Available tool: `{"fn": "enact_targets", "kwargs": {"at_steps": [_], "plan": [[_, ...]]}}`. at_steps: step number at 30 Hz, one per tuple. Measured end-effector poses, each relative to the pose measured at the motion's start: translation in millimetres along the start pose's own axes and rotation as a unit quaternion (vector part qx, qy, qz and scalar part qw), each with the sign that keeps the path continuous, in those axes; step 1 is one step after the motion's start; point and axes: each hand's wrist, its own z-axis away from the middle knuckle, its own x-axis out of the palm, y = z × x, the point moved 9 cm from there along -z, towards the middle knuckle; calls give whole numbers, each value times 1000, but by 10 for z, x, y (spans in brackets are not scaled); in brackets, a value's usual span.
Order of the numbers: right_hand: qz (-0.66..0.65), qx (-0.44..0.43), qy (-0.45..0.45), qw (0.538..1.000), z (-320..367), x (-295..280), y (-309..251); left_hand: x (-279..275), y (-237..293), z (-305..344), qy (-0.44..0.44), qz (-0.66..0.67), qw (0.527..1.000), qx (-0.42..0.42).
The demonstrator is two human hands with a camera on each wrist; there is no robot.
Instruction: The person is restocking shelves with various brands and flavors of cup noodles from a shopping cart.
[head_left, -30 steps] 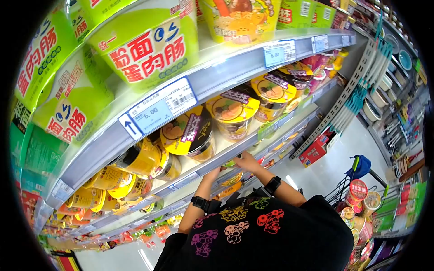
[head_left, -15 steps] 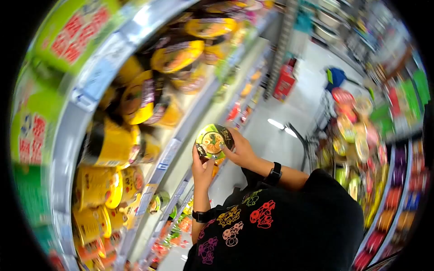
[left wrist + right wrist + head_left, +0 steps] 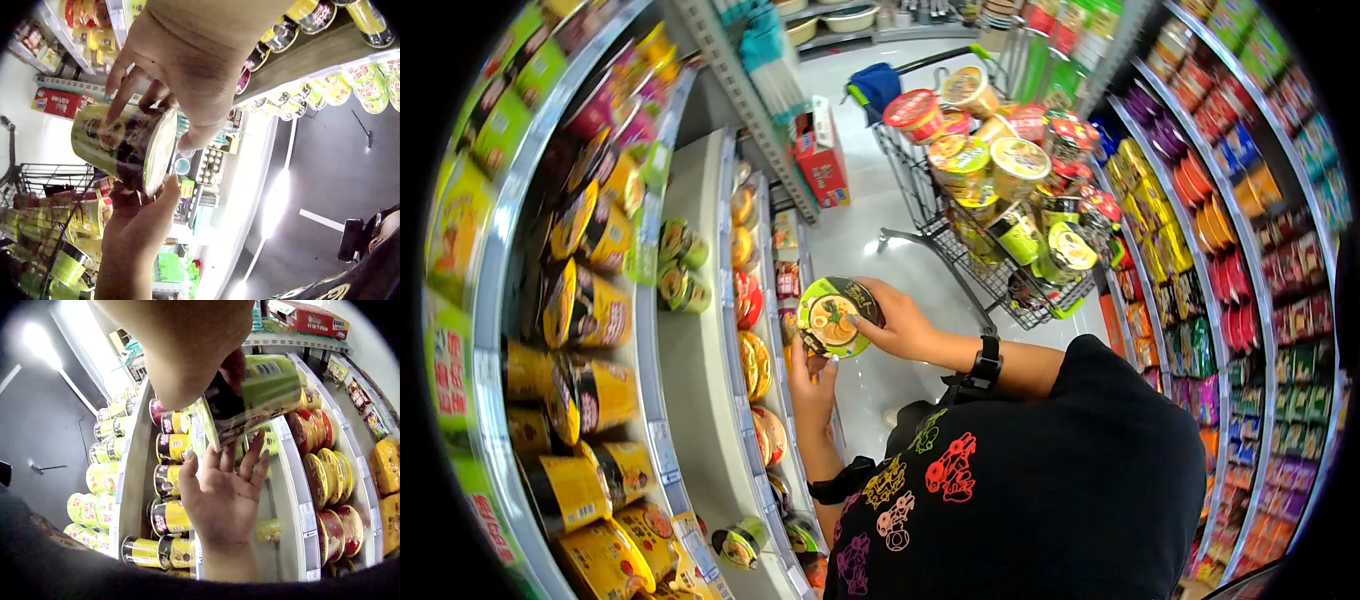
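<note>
In the head view a green and black instant noodle cup (image 3: 838, 316), with a bowl of noodles pictured on its lid, is held in front of the person between both hands. The right hand (image 3: 902, 322) grips its right side, thumb over the lid. The left hand (image 3: 808, 392) holds it from the lower left, thumb near the lid's rim. From the left wrist, the noodle cup (image 3: 119, 140) lies on its side, with the left fingers spread across its wall. A barcode shows on the noodle cup's side (image 3: 269, 384) in the right wrist view.
A shopping cart (image 3: 1000, 275) piled with noodle cups stands ahead to the right. Shelving with yellow and black cups (image 3: 590, 310) runs along the left, where a few green cups (image 3: 682, 288) sit lower. Packets (image 3: 1280, 310) fill the right-hand shelves. A red box (image 3: 822, 160) stands beyond.
Both hands have come out of the lower shelf with the noodle cup and hold it over the aisle. The head view has swung right, bringing the whole cart into sight.
</note>
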Motion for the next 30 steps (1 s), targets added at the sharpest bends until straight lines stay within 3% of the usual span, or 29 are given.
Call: {"fn": "enact_targets", "kwargs": {"at_steps": [1,4,8,9,12,16,20,23,26,27,30], "plan": [[-5,12,14,1000,13,-167,62,159,84,-121,-32,17,997,74],[-2,47,79,996,88,-822,199,780,316,-386,-86,10,991,104],[68,23,212,975,321,-1888,408,1860,371,-639,-183,-47,980,65],[122,-10,248,961,353,-2171,406,2165,444,-662,-195,-20,975,102],[72,82,283,953,581,-2872,802,2945,622,-590,-277,-76,952,103],[112,52,338,933,779,-3602,869,3735,679,-607,-312,-13,943,113],[115,102,313,937,824,-3977,1102,4227,617,-712,-315,-40,942,107],[161,141,278,937,815,-4082,1163,4390,475,-809,-268,-7,957,109],[200,101,265,938,844,-4063,1267,4420,416,-781,-238,-8,967,92],[187,132,259,938,866,-4058,1306,4424,436,-769,-234,-22,967,96],[271,119,279,914,894,-4041,1206,4396,447,-748,-242,-13,966,91]]}}
